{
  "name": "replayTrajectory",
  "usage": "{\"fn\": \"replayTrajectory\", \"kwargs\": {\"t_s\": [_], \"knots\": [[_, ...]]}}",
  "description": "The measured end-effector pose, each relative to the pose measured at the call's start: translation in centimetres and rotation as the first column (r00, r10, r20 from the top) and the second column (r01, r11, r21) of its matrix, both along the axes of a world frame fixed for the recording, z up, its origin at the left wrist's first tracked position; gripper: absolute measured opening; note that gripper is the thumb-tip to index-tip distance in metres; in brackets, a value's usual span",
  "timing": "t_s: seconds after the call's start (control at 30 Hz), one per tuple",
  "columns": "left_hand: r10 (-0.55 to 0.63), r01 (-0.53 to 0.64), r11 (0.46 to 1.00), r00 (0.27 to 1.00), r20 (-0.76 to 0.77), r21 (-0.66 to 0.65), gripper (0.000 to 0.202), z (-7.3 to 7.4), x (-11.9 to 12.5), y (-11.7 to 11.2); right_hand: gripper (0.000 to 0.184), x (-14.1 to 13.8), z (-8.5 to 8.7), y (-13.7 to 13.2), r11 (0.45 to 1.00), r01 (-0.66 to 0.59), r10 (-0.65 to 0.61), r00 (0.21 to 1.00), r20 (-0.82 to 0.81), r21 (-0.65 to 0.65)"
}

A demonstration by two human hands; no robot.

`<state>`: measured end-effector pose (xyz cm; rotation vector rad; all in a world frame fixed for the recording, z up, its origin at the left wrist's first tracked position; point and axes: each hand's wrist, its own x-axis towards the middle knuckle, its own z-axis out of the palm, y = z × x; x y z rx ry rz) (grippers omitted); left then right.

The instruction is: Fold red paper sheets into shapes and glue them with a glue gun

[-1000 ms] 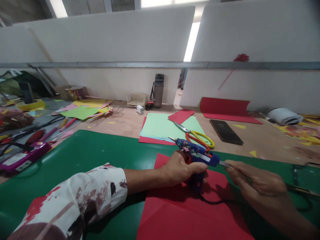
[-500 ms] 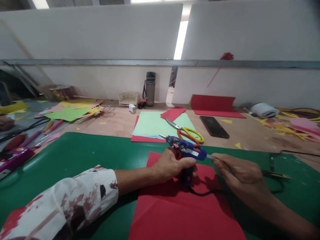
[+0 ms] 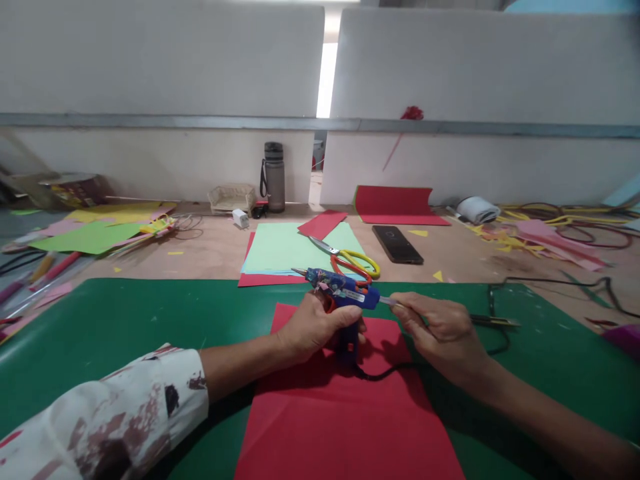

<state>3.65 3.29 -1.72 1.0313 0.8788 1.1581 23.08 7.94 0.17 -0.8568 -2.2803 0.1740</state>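
Observation:
My left hand (image 3: 320, 327) grips a blue hot glue gun (image 3: 345, 290) by its handle, its metal tip pointing left. A clear glue stick (image 3: 389, 302) sticks out of the gun's rear. My right hand (image 3: 443, 330) pinches the outer end of that stick. Both hands are above a sheet of red paper (image 3: 350, 420), which lies on a green cutting mat (image 3: 165, 320). From the foot of the handle a black cord (image 3: 380, 377) runs right, passing behind my right hand. A thin pointed tool (image 3: 495, 321) lies on the mat just beyond that hand.
Beyond the mat are scissors (image 3: 345, 257) on pale green paper (image 3: 275, 243), a dark phone (image 3: 397, 244) and folded red paper (image 3: 395, 205). Farther back stand a bottle (image 3: 275, 180) and a small woven sofa (image 3: 231, 198). Coloured paper (image 3: 95, 233) and pens lie left.
The view has turned to the right, so everything appears shifted left. Both hands keep hold of the glue gun and the glue stick, in nearly the same pose.

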Motion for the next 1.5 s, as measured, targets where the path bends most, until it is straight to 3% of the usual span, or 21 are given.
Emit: {"fn": "replayTrajectory", "kwargs": {"t_s": [0.07, 0.13, 0.2, 0.23, 0.3, 0.37, 0.4, 0.47, 0.53, 0.57, 0.63, 0.77, 0.87, 1.0, 1.2, 1.4, 1.5], "knots": [[-0.008, 0.008, 1.0, 0.993, 0.115, -0.003, 0.035, 0.3, 0.0, 0.1, 0.022, 0.0, 0.6, 0.1, 0.996, 0.026, -0.03, 0.998, -0.055, -0.082], [-0.002, 0.001, 1.0, 0.978, 0.209, 0.004, 0.038, 0.8, 0.1, 0.3, 0.021, -0.1, 0.9, 0.4, 0.972, 0.039, -0.09, 0.973, -0.215, -0.232], [0.021, -0.025, 1.0, 0.966, 0.257, 0.011, 0.041, 1.3, 0.0, 0.4, 0.037, -0.3, 0.8, 0.8, 0.886, -0.075, -0.132, 0.905, -0.405, -0.457], [0.033, -0.042, 0.999, 0.962, 0.273, 0.027, 0.042, 1.5, 0.0, 0.4, 0.046, -0.6, 0.5, 1.0, 0.807, -0.187, -0.133, 0.867, -0.48, -0.56], [0.021, -0.05, 0.995, 0.955, 0.297, 0.091, 0.041, 1.5, 0.0, 0.5, 0.054, -1.4, -0.1, 0.9, 0.582, -0.426, -0.09, 0.812, -0.576, -0.693], [-0.014, -0.026, 0.991, 0.952, 0.305, 0.128, 0.036, 1.2, 0.1, 0.6, 0.056, -2.5, -0.6, 0.5, 0.364, -0.568, -0.042, 0.782, -0.622, -0.738], [-0.033, -0.004, 0.992, 0.954, 0.297, 0.124, 0.035, 1.0, 0.1, 0.6, 0.055, -3.1, -0.7, 0.2, 0.282, -0.61, -0.02, 0.768, -0.64, -0.741], [-0.059, 0.036, 0.995, 0.967, 0.247, 0.096, 0.036, 0.6, 0.3, 0.6, 0.052, -4.1, -0.8, -0.3, 0.159, -0.659, 0.018, 0.746, -0.665, -0.735], [-0.076, 0.059, 0.993, 0.98, 0.182, 0.099, 0.043, 0.5, 0.4, 0.6, 0.043, -4.7, -0.7, -0.6, 0.098, -0.684, 0.019, 0.728, -0.686, -0.723], [-0.081, 0.065, 0.992, 0.985, 0.153, 0.108, 0.047, 0.5, 0.4, 0.5, 0.038, -4.8, -0.7, -0.5, 0.089, -0.686, 0.01, 0.726, -0.688, -0.722], [-0.048, 0.035, 0.99, 0.994, 0.095, 0.139, 0.049, 0.8, 0.3, 0.2, 0.035, -4.9, -0.5, -0.2, 0.123, -0.677, -0.035, 0.728, -0.685, -0.726], [0.117, -0.074, 0.969, 0.978, -0.172, 0.237, 0.028, 0.8, -0.6, -1.4, 0.03, -4.5, -0.3, 0.8, 0.211, -0.662, -0.194, 0.693, -0.694, -0.719], [0.096, -0.006, 0.97, 0.928, -0.36, 0.244, 0.021, -0.3, -1.5, -2.8, 0.031, -4.3, -0.4, 1.4, 0.201, -0.646, -0.3, 0.675, -0.674, -0.736], [0.083, 0.083, 0.956, 0.844, -0.53, 0.283, 0.02, -1.3, -2.2, -3.7, 0.032, -4.5, -1.1, 1.5, 0.221, -0.662, -0.257, 0.669, -0.698, -0.716], [0.091, 0.165, 0.918, 0.798, -0.595, 0.362, 0.019, -0.9, -2.0, -3.4, 0.036, -4.8, -2.2, 1.3, 0.216, -0.671, -0.208, 0.678, -0.705, -0.71], [0.098, 0.209, 0.887, 0.786, -0.61, 0.412, 0.019, -1.1, -1.8, -3.3, 0.045, -4.7, -2.7, 1.1, 0.116, -0.671, -0.181, 0.711, -0.68, -0.732], [0.092, 0.225, 0.88, 0.783, -0.615, 0.419, 0.02, -0.9, -1.8, -3.2, 0.044, -4.8, -2.7, 1.1, 0.1, -0.679, -0.222, 0.697, -0.682, -0.727]]}}
